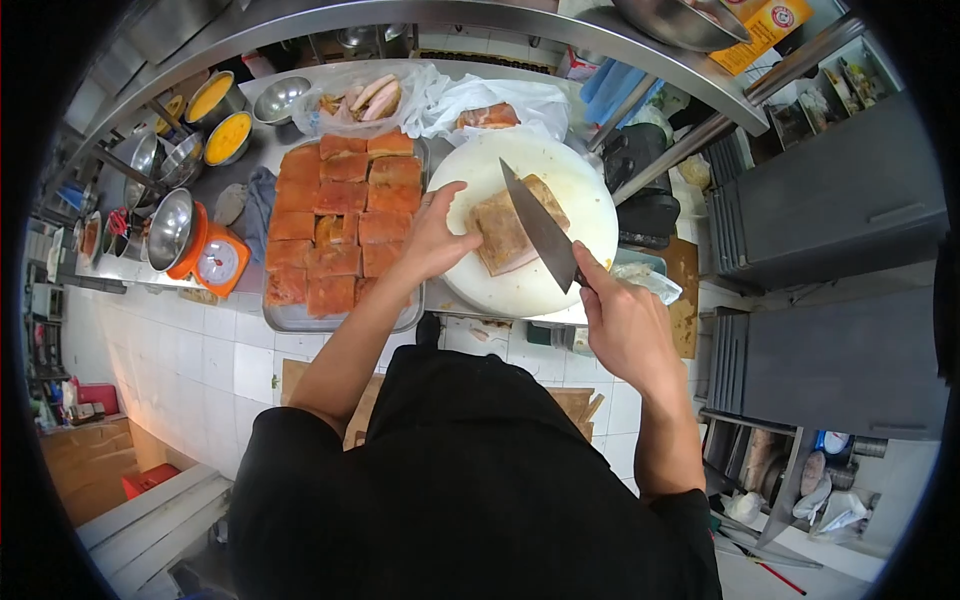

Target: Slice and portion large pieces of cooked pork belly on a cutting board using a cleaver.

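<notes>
My right hand [626, 315] is closed round the handle of a chef's knife [538, 229]. Its broad blade slants up and left over a slab of cooked meat [499, 231] on a round white cutting board [480, 154]; whether the edge touches the meat I cannot tell. My left hand [442, 234] has thumb and fingers spread, the thumb tip at the slab's left edge and the fingers over the board's left side. Left of the board, a metal tray [300, 324] holds several reddish-brown square pieces of meat [341, 196], partly hidden by my left forearm.
Behind the board lies a meat piece [487, 116] on white plastic, beside a bag of meat [371, 99]. An orange kitchen scale [221, 259], metal bowls [281, 100] and yellow-filled containers [227, 139] stand left. A steel shelf rail [450, 19] crosses above; a post [671, 159] slants at right.
</notes>
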Motion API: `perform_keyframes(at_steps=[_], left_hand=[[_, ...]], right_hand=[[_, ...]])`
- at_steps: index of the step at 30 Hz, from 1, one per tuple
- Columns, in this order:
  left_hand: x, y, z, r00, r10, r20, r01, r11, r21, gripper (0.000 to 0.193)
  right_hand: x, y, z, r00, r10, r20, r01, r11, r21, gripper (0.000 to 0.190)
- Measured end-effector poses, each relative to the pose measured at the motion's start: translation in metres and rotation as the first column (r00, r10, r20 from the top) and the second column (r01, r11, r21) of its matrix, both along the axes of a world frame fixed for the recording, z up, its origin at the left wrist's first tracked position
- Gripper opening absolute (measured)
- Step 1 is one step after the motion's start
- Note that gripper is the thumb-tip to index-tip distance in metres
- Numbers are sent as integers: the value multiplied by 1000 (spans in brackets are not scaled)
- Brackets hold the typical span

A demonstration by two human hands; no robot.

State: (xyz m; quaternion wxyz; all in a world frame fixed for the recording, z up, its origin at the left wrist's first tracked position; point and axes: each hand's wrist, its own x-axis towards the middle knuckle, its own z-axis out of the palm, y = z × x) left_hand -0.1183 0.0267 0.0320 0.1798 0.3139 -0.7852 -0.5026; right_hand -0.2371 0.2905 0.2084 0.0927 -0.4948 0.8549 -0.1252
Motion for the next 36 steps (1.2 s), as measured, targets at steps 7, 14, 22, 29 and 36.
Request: perform_keyframes(at_steps=[7, 14, 22, 29, 36], left_hand=[[-24, 31, -11, 994, -101, -44, 79, 932, -354, 69], [-33, 32, -30, 989, -74, -130, 23, 934, -357, 63], [-37, 32, -38, 983, -43, -178, -20, 941, -338, 57], [-21, -2, -44, 961, -61, -271, -6, 971, -238, 57], [-28, 19, -44, 973, -48, -227, -28, 947, -320, 59]], right_hand=[[-9, -13, 27, 971, 209, -117, -183, 962, 201, 59], [-14, -34, 52, 970, 230, -83, -201, 941, 271, 52], [-13, -43, 56, 966, 251, -64, -219, 922, 319, 50], [-13, -44, 53, 971, 228, -78, -185, 914, 361, 53], [-16, -47, 57, 979, 203, -29, -176, 906, 386, 54]])
